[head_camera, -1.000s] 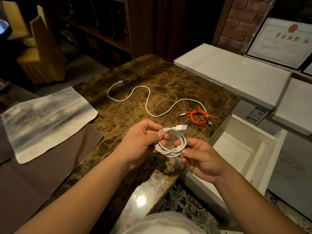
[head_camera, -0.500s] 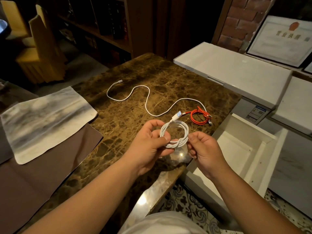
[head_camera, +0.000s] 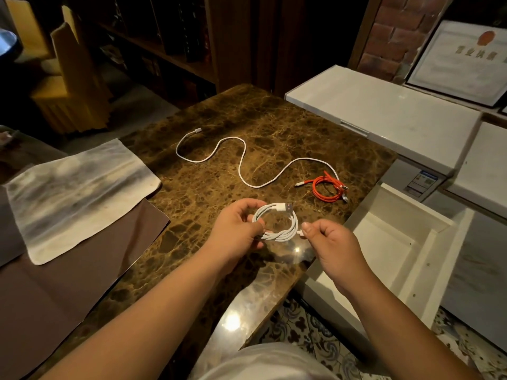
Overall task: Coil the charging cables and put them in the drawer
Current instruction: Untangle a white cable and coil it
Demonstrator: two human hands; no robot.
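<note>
Your left hand (head_camera: pixel 236 229) grips the coiled white cable (head_camera: pixel 277 223); your right hand (head_camera: pixel 329 242) pinches its loose end plug, above the table's (head_camera: pixel 274 127) near-right edge. The open drawer (head_camera: pixel 406 253) lies just beyond that edge, nearer your right hand. A second ago the right pinched the coil itself. Uncoiled white cable (head_camera: pixel 241 165) and orange cable (head_camera: pixel 326 189) remain.

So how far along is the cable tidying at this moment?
Done: the orange cable already lies coiled on the marble table. In hand: the left hand grips a coiled white cable while the right hand pinches its loose end. Left: the long white cable lies uncoiled, and the open drawer holds no cable.
</note>
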